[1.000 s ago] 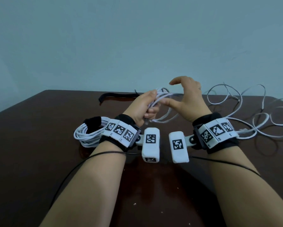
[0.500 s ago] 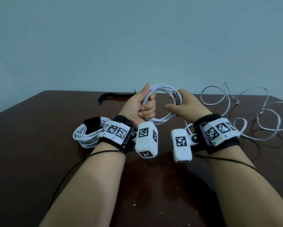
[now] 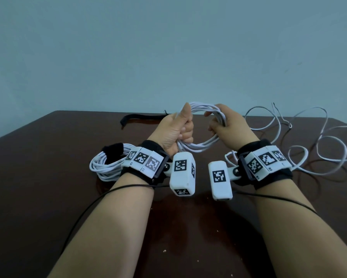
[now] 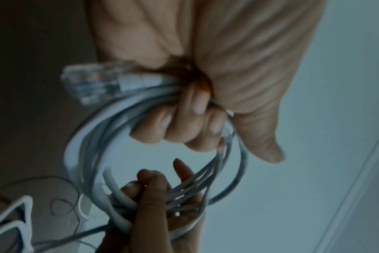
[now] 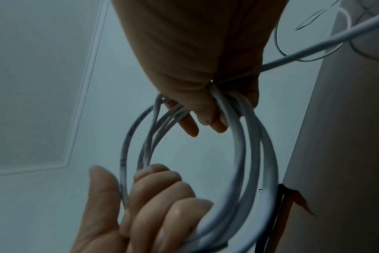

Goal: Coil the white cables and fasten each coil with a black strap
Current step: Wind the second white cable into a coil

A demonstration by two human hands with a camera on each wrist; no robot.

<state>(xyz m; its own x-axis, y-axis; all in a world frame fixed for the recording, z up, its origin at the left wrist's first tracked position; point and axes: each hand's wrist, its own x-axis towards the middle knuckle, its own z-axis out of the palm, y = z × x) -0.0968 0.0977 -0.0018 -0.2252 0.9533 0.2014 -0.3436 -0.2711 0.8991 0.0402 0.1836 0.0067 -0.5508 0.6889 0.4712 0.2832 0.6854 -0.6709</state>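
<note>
The half-wound ring of thin white cable [image 3: 203,125] stands upright above the dark brown bench [image 3: 48,197], between both hands. The left hand [image 3: 175,131] fists round its left side, thumb up; the right hand [image 3: 229,129] curls round the right side. The uncoiled slack [image 3: 317,153] sprawls rightward, nearer the right grip.
</note>
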